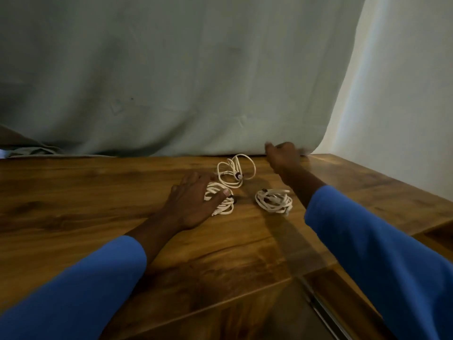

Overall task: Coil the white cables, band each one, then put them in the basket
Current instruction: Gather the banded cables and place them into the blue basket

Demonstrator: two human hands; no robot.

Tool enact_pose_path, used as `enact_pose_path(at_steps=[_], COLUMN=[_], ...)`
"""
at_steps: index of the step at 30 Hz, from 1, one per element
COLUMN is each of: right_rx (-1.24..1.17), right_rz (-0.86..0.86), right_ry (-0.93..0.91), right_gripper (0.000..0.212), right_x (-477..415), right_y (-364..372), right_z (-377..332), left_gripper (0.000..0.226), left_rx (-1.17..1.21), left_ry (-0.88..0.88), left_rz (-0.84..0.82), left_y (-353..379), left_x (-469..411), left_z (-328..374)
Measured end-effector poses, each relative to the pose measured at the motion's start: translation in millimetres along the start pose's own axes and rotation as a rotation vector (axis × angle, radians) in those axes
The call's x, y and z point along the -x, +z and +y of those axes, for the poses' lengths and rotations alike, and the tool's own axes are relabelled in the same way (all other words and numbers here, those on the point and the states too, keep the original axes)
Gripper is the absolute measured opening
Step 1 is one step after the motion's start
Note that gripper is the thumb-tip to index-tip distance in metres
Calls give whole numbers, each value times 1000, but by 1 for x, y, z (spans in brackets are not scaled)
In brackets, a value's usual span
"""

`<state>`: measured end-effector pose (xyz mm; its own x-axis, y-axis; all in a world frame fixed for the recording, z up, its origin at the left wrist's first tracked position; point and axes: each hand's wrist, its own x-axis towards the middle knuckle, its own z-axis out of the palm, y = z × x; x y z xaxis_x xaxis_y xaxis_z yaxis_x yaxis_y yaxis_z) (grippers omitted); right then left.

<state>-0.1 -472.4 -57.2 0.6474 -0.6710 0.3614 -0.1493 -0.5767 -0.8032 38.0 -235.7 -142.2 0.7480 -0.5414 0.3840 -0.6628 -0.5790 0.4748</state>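
Note:
Three white cables lie coiled on the wooden table (98, 192), each with a dark band. My left hand (193, 200) lies flat over the left coil (221, 204), with fingers spread and thumb on its strands. A looser coil (234, 173) sits just behind it. The right coil (274, 201) lies free beside my right forearm. My right hand (282, 155) is raised at the table's far edge by the cloth, blurred, its fingers curled; I cannot tell if it holds anything. No basket is in view.
A pale green cloth (171, 82) hangs behind the table's far edge. A white wall (404, 94) stands at the right. The table's right edge drops off near a lower wooden surface (438, 236). Blue sleeves cover both forearms.

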Motion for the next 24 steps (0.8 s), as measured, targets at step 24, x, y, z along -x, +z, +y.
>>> enact_pose_path(at_steps=[24], right_rx=[360], right_rz=[-764], right_ry=[-231], right_gripper=[63], right_x=[-14], right_y=[104], right_z=[-19], left_gripper=[66], left_rx=[-81], left_ry=[-14], left_rz=[-70], left_y=[9], left_x=[-13], left_z=[-15])
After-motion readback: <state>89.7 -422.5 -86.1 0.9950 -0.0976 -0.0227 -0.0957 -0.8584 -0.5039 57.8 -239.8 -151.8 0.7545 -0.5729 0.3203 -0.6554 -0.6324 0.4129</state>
